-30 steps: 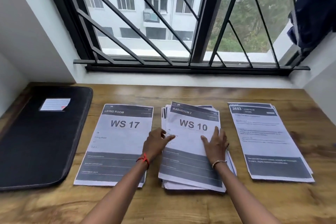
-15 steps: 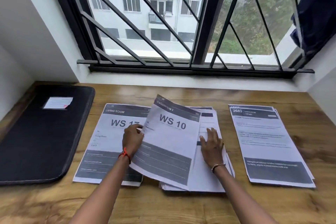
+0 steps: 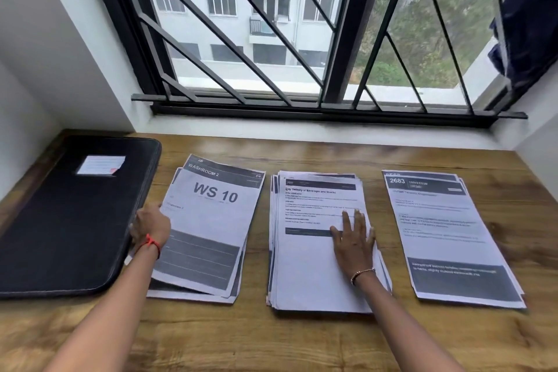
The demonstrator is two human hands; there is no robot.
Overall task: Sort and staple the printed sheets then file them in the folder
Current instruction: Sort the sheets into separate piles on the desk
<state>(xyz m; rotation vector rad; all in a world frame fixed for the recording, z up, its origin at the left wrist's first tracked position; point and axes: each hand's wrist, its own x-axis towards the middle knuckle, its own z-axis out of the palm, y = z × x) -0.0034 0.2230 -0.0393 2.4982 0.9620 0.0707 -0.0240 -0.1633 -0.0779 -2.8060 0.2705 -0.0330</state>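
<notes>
Fingers point(image 3: 351, 220) of the right hand point(image 3: 354, 243) lie spread flat on the middle stack of white printed sheets point(image 3: 314, 266); left of that stack, the left hand point(image 3: 151, 228) pinches the "WS 10" sheet's point(image 3: 211, 220) edge, best squared onto its pile before releasing

Wooden table point(image 3: 302, 341) set below a barred window point(image 3: 271, 39), dark blue cloth point(image 3: 528, 15), possibly a garment, hung at the window's right.

Black folder point(image 3: 69, 220), white sheets point(image 3: 211, 220) with dark grey bands, brown wood-grain table point(image 3: 271, 341)
</notes>
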